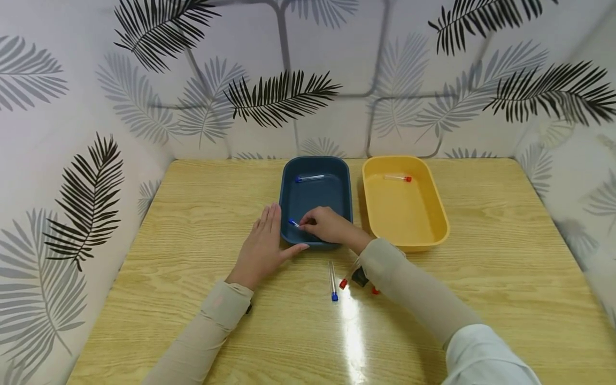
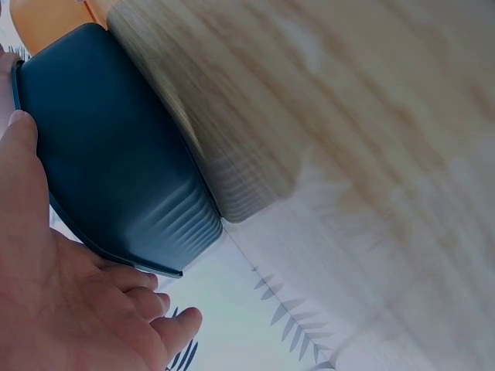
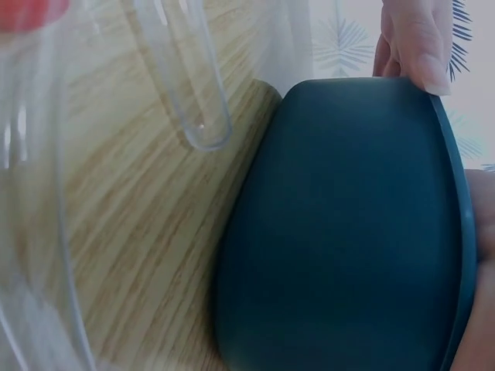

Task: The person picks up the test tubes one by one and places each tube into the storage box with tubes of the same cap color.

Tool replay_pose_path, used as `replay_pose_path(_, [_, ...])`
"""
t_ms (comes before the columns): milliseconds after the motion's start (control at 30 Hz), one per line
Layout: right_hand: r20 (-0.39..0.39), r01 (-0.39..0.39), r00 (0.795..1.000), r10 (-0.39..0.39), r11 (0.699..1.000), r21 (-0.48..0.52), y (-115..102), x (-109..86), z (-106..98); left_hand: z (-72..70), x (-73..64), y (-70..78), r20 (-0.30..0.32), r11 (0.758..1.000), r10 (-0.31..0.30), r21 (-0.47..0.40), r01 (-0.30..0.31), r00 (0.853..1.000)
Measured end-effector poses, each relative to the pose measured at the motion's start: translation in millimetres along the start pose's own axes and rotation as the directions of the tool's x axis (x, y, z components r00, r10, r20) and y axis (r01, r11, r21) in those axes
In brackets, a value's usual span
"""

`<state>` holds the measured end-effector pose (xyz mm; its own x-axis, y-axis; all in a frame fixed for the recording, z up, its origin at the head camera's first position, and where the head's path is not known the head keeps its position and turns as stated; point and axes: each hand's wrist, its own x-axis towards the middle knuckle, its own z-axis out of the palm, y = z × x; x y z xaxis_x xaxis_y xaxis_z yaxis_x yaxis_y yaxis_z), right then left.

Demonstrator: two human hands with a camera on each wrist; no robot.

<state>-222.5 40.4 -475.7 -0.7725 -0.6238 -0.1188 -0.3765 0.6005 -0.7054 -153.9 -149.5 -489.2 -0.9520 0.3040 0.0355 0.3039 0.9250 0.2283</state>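
In the head view my right hand reaches over the front of a dark blue tray, pinching a blue-capped test tube between thumb and fingertips, low inside it. My left hand lies along the tray's left side, fingers straight, thumb stretched over the front rim. From the left wrist, that hand touches the rim beside the tray's outer wall. Another blue-capped tube lies at the back of the blue tray. The right wrist view has the left thumb on the rim; the pinched tube is hidden there.
A yellow tray stands right of the blue one, holding a red-capped tube. Before the trays lie a blue-capped tube and a red-capped tube. Another red cap shows partly under the right forearm. Patterned cloth rises behind.
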Motion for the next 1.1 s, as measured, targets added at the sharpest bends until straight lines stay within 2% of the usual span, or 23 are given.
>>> replay_pose_path(100, [-0.009,-0.005,1.0,0.005,1.0,-0.021,-0.2,-0.3,2.1,0.8,-0.6,-0.6,-0.008,1.0,0.006,0.002,-0.006,1.0])
replay_pose_path(333, [-0.029,-0.076,0.997,0.074,0.995,-0.071,-0.6,1.1,5.6,-0.5,-0.7,-0.1,-0.012,1.0,0.017,-0.001,-0.017,1.0])
replay_pose_path(900, [-0.043,-0.123,0.992,0.119,0.986,-0.11,-1.3,1.5,10.7,1.5,-5.1,-1.3,-0.023,1.0,0.016,-0.006,-0.017,1.0])
replay_pose_path(1100, [-0.069,-0.134,0.99,0.125,0.98,-0.145,-1.6,0.9,8.1,0.5,-1.8,0.4,-0.035,1.0,0.022,-0.003,-0.022,0.999])
